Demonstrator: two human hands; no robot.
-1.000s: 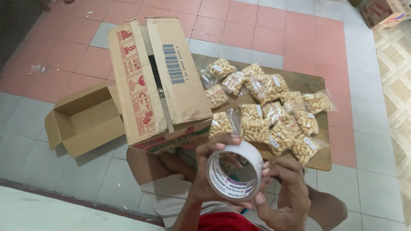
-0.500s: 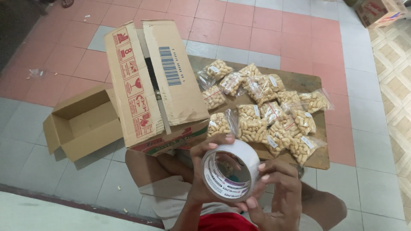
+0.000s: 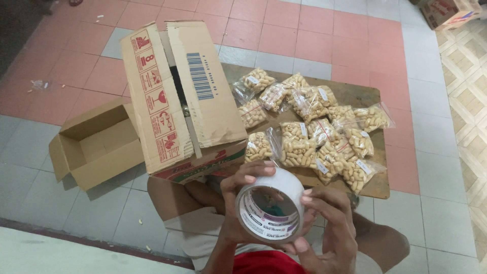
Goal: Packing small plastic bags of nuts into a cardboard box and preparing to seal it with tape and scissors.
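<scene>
Both my hands hold a roll of clear packing tape (image 3: 274, 200) just above my lap. My left hand (image 3: 234, 213) wraps the roll's left side, with the fingers over its top edge. My right hand (image 3: 329, 228) grips the right side, its fingertips on the rim. Ahead of the roll stands a large cardboard box (image 3: 177, 101) with its top flaps nearly shut. To its right, several clear bags of pale peanuts (image 3: 314, 132) lie piled on a low wooden board (image 3: 370, 96).
A smaller open cardboard box (image 3: 96, 144) lies on its side on the tiled floor at the left. Another printed carton (image 3: 449, 11) stands at the far top right. My bent knees (image 3: 390, 243) are below the board.
The tape roll has shifted slightly in my hands, and my view has shifted a little. The boxes and bags have not moved.
</scene>
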